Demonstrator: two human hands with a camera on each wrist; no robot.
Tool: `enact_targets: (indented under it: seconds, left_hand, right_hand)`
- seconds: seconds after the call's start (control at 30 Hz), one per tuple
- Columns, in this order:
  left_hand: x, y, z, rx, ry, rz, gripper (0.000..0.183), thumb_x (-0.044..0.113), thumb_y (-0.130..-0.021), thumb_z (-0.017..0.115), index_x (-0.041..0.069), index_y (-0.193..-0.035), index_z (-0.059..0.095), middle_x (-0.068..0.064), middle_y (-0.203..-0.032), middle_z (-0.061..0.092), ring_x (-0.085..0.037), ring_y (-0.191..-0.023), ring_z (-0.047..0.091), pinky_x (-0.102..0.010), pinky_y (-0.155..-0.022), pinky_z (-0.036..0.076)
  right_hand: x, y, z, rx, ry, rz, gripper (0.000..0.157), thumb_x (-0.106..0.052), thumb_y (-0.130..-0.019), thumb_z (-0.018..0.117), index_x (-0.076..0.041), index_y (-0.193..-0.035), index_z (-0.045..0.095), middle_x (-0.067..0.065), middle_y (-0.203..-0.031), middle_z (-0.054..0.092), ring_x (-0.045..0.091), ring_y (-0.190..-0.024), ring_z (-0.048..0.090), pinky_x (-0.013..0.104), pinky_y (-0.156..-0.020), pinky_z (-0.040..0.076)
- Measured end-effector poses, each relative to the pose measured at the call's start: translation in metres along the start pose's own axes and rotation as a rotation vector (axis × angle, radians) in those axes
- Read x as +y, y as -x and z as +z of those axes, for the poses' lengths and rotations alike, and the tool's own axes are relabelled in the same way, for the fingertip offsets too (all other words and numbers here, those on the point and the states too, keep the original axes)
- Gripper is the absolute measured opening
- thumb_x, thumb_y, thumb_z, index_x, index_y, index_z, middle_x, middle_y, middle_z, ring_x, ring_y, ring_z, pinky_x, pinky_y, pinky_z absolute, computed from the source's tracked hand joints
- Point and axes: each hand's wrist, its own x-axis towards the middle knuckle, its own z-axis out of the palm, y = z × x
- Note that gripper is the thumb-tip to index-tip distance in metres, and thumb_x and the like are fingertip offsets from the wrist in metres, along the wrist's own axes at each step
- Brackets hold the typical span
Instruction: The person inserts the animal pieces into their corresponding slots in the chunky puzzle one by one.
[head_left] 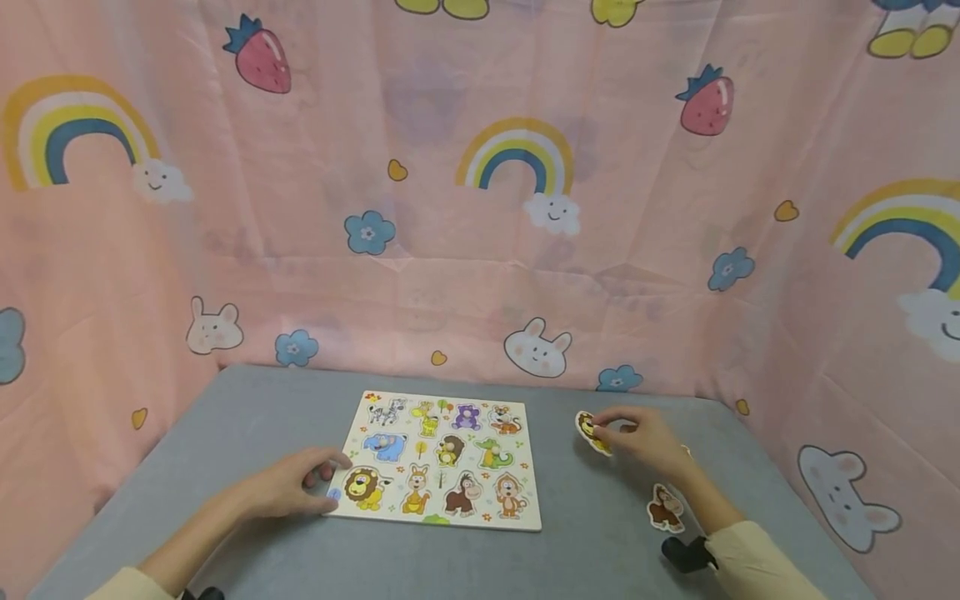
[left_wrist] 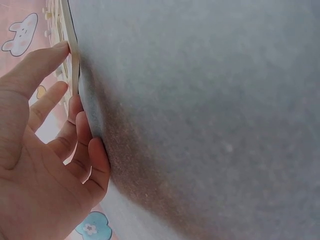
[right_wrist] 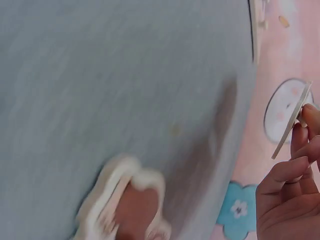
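Observation:
A white animal puzzle board lies flat on the grey table. My left hand is at its left side, thumb and index finger resting on the lower left corner. In the left wrist view, the left hand has its other fingers loosely bent beside the board's edge. To the right of the board, my right hand pinches a lion puzzle piece by its knob. That piece appears edge-on and tilted above the table in the right wrist view.
A gorilla puzzle piece lies on the table beside the right forearm. Another small piece is mostly hidden behind the right wrist. Pink printed curtain surrounds the table at the back and sides.

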Motion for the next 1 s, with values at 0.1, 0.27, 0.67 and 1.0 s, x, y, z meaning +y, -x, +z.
enact_targets:
  seconds: [0.1, 0.27, 0.67, 1.0]
  left_hand:
    - [0.000, -0.001, -0.001, -0.002, -0.007, 0.006, 0.048, 0.022, -0.082, 0.085, 0.007, -0.122, 0.063, 0.000, -0.097, 0.052, -0.017, -0.083, 0.047, -0.032, -0.073, 0.041]
    - [0.003, -0.001, -0.001, -0.007, -0.014, 0.011, 0.048, 0.022, -0.082, 0.085, 0.007, -0.123, 0.063, 0.000, -0.098, 0.052, -0.017, -0.084, 0.048, -0.033, -0.074, 0.041]
    - [0.000, 0.002, 0.000, 0.006, -0.008, 0.010, 0.049, 0.021, -0.082, 0.085, 0.007, -0.123, 0.062, -0.001, -0.098, 0.051, -0.016, -0.083, 0.046, -0.032, -0.074, 0.040]
    - [0.001, 0.002, 0.000, 0.008, -0.006, 0.007, 0.049, 0.022, -0.082, 0.085, 0.007, -0.122, 0.062, -0.001, -0.098, 0.051, -0.017, -0.084, 0.047, -0.032, -0.074, 0.041]
  right_hand:
    - [-0.005, -0.005, 0.008, 0.004, -0.008, -0.017, 0.016, -0.020, -0.092, 0.078, -0.009, -0.103, 0.078, 0.002, -0.100, 0.072, 0.027, -0.093, 0.063, 0.032, -0.075, 0.052]
    - [-0.011, -0.012, 0.023, -0.021, -0.064, -0.017, 0.014, -0.019, -0.091, 0.079, -0.009, -0.101, 0.078, 0.003, -0.097, 0.072, 0.020, -0.076, 0.058, 0.028, -0.062, 0.046]
    - [-0.034, -0.033, 0.055, -0.061, -0.106, -0.054, 0.012, -0.017, -0.092, 0.078, -0.009, -0.101, 0.078, 0.003, -0.095, 0.071, 0.019, -0.070, 0.053, 0.026, -0.058, 0.041]
    - [-0.050, -0.044, 0.075, -0.088, -0.136, -0.052, 0.012, -0.017, -0.093, 0.077, -0.010, -0.102, 0.078, 0.002, -0.097, 0.070, 0.019, -0.068, 0.049, 0.027, -0.057, 0.037]
